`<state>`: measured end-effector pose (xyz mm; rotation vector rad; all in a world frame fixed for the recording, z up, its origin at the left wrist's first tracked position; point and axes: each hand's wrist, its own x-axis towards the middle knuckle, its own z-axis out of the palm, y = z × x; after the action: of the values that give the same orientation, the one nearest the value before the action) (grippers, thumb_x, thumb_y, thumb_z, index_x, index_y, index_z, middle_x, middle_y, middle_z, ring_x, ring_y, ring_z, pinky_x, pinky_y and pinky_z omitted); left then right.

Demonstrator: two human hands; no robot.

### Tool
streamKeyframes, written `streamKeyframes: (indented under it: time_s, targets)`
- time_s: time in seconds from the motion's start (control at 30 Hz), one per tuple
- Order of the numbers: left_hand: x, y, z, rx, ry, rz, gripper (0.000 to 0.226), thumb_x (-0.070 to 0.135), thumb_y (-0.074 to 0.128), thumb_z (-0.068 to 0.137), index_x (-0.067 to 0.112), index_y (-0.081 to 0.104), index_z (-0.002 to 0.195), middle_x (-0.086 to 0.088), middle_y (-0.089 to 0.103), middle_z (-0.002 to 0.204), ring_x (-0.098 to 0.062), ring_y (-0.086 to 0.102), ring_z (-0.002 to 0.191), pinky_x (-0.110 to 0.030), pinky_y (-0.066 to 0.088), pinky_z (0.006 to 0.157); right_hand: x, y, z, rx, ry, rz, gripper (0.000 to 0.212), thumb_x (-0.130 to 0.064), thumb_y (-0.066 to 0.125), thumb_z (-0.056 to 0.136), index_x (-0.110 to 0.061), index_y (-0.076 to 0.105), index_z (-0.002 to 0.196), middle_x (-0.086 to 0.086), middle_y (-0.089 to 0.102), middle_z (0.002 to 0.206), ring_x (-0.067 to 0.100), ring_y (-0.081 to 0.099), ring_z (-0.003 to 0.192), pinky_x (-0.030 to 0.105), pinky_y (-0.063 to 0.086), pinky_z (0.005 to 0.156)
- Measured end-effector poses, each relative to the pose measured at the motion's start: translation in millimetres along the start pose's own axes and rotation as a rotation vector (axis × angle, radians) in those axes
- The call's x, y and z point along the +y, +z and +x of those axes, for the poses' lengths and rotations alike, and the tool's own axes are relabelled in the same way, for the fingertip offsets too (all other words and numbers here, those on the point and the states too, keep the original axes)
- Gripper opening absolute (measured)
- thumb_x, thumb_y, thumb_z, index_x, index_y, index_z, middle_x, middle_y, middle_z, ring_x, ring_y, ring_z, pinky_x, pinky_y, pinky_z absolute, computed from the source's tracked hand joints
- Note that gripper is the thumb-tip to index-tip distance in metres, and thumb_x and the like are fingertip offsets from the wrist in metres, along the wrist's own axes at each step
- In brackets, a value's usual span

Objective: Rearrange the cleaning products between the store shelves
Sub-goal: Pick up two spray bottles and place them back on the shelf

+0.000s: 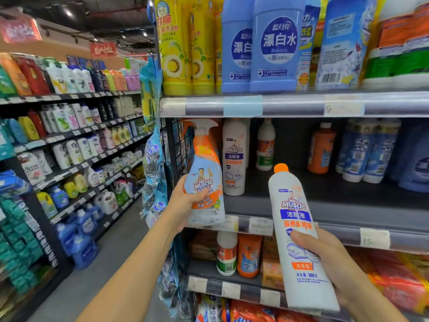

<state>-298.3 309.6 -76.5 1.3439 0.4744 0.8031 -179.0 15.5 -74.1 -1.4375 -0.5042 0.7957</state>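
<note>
Middle shelf [325, 205]: partly stocked, one white bottle [234, 159] standing at left | Right hand [325, 259]: wrapped round orange-capped bottle [299, 238], held tilted before the shelf edge | Left hand [185, 201]: clasped on spray bottle [204, 180], upright at the shelf's left end

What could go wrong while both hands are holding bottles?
1. The right hand grips the white bottle low down and it leans, so it might slip and fall.
2. The left hand holds the spray bottle right beside another white bottle on the middle shelf; setting it down could knock that one over.
3. With both hands full, neither could catch anything that tips.
</note>
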Motion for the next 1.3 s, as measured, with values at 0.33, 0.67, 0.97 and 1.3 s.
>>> streamKeyframes:
  time_s: [0.33, 0.67, 0.97, 1.3]
  targets:
    - [-4.1, 1.1, 30.1, -0.011, 0.027, -0.009, 0.049, -0.001, 0.074, 0.079, 0.019, 0.056, 0.12, -0.008, 0.073, 0.11, -0.025, 0.073, 0.093, -0.042, 0.059, 0.079, 2.3, 5.5, 11.0, 0.022, -0.108, -0.008, 0.053, -0.034, 0.078, 0.061, -0.015, 0.062, 0.109, 0.013, 0.076, 0.091, 0.033, 0.075, 0.076, 0.041, 0.059, 0.061]
    - [2.3, 4.1, 33.9, 0.026, 0.0, -0.08, 0.048, -0.005, 0.07, 0.082, 0.014, 0.055, 0.124, -0.017, 0.068, 0.121, -0.039, 0.065, 0.11, -0.058, 0.05, 0.097, 0.9, 11.3, 21.0, 0.006, -0.154, -0.019, 0.051, -0.036, 0.077, 0.063, -0.02, 0.061, 0.109, 0.007, 0.077, 0.089, 0.029, 0.075, 0.077, 0.037, 0.059, 0.057]
    - [4.3, -1.3, 26.8, 0.055, 0.069, -0.061, 0.057, -0.005, 0.072, 0.078, 0.011, 0.053, 0.129, -0.016, 0.067, 0.121, -0.036, 0.066, 0.107, -0.052, 0.054, 0.092, 6.3, 14.0, 24.6, -0.017, -0.193, -0.068, 0.04, -0.027, 0.076, 0.076, -0.021, 0.06, 0.112, 0.003, 0.077, 0.094, 0.025, 0.075, 0.083, 0.039, 0.06, 0.064]
    - [16.8, -3.9, 40.8, 0.041, 0.102, 0.003, 0.045, -0.007, 0.074, 0.076, 0.021, 0.058, 0.108, -0.008, 0.072, 0.105, -0.026, 0.07, 0.094, -0.042, 0.057, 0.079, 9.9, 15.3, 23.1, -0.036, -0.193, -0.106, 0.057, -0.04, 0.077, 0.06, -0.023, 0.06, 0.112, 0.001, 0.077, 0.093, 0.025, 0.075, 0.082, 0.042, 0.061, 0.065]
